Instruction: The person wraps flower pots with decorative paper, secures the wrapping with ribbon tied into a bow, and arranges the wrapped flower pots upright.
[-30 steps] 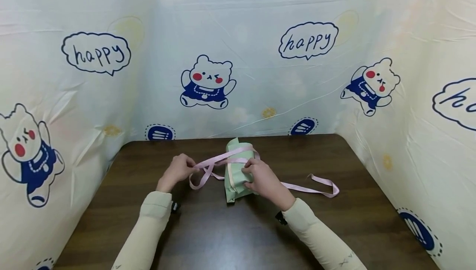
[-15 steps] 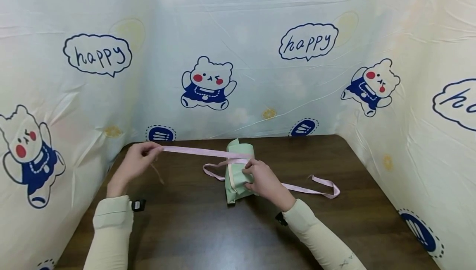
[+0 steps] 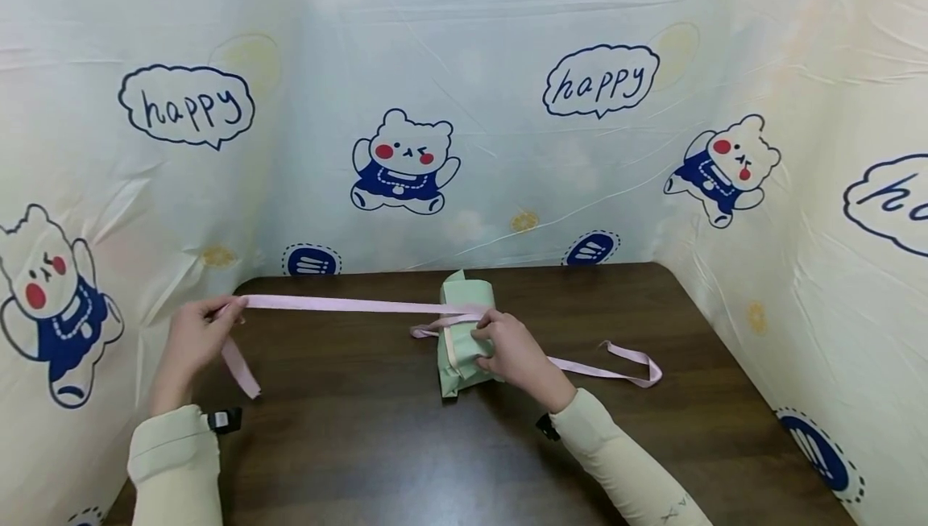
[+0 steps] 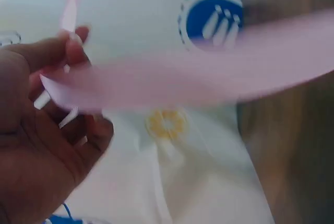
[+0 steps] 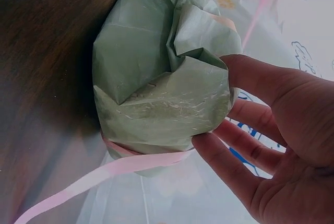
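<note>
In the head view, a package wrapped in green paper lies near the table's far edge. Pink ribbon crosses its top and runs taut to the left. My left hand pinches that ribbon between thumb and fingertips, and a short loose end hangs below. The left wrist view has the ribbon blurred, passing through the fingers. My right hand holds the package by its right side, thumb toward the near end. Folded paper at the end of the package fills the right wrist view.
Another length of ribbon trails on the dark wooden table to the right, bent at its end. A small ribbon loop sits at the package's left side. A printed curtain surrounds the table's back and sides.
My left hand has moved far to the left with the ribbon, drawing it from a slack loop into a straight line. The small loop by the package has shrunk. My right hand stays in place.
</note>
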`<state>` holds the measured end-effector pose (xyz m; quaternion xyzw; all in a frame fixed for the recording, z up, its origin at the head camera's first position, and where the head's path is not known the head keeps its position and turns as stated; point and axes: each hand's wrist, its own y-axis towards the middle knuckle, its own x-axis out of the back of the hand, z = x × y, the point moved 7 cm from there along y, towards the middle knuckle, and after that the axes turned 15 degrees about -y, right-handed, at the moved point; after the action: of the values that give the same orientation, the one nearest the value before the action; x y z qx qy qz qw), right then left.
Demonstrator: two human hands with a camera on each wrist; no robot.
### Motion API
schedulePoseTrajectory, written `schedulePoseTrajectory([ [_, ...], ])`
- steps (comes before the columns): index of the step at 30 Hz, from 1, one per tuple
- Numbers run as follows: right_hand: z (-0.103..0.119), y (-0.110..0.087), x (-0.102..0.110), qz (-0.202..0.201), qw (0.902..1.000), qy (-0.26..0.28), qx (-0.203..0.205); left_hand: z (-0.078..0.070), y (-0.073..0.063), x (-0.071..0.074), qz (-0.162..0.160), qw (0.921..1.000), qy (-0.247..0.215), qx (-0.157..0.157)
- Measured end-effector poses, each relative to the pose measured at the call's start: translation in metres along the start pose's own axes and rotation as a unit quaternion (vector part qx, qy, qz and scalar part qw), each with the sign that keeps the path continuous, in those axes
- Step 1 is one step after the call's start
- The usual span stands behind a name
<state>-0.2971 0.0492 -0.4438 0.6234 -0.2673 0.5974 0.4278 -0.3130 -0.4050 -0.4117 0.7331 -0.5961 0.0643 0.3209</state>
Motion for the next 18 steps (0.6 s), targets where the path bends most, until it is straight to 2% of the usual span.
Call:
schedulePoseTrajectory([
  [2, 0.000, 0.000, 0.000, -0.001, 1.0000, -0.004, 0.001, 0.010, -0.005, 0.005, -0.010, 0.9995, 0.030, 0.008],
  [4, -0.001, 0.001, 0.001, -0.003, 1.0000, -0.009, 0.000, 0.019, -0.008, 0.004, -0.001, 0.9983, 0.056, 0.015],
  [7, -0.002, 0.001, 0.001, -0.004, 0.9999, -0.014, -0.001, 0.028, -0.011, -0.007, 0.050, 0.9950, 0.079, 0.035],
  [9, -0.002, 0.002, 0.000, -0.005, 0.9998, -0.017, 0.000, 0.028, -0.011, -0.018, 0.083, 0.9924, 0.077, 0.046],
  [11, -0.003, 0.002, -0.001, -0.006, 0.9999, -0.015, 0.001, 0.019, -0.008, -0.030, 0.100, 0.9916, 0.068, 0.046],
  [14, -0.004, 0.001, -0.003, -0.009, 0.9999, -0.009, 0.003, -0.007, -0.001, -0.056, 0.096, 0.9944, 0.043, -0.004],
  [16, -0.004, 0.001, -0.004, -0.012, 0.9999, -0.007, 0.005, -0.028, 0.001, -0.081, 0.105, 0.9931, 0.021, -0.048],
  [18, -0.004, 0.000, -0.004, -0.015, 0.9998, -0.006, 0.008, -0.051, -0.001, -0.113, 0.133, 0.9873, -0.002, -0.087],
])
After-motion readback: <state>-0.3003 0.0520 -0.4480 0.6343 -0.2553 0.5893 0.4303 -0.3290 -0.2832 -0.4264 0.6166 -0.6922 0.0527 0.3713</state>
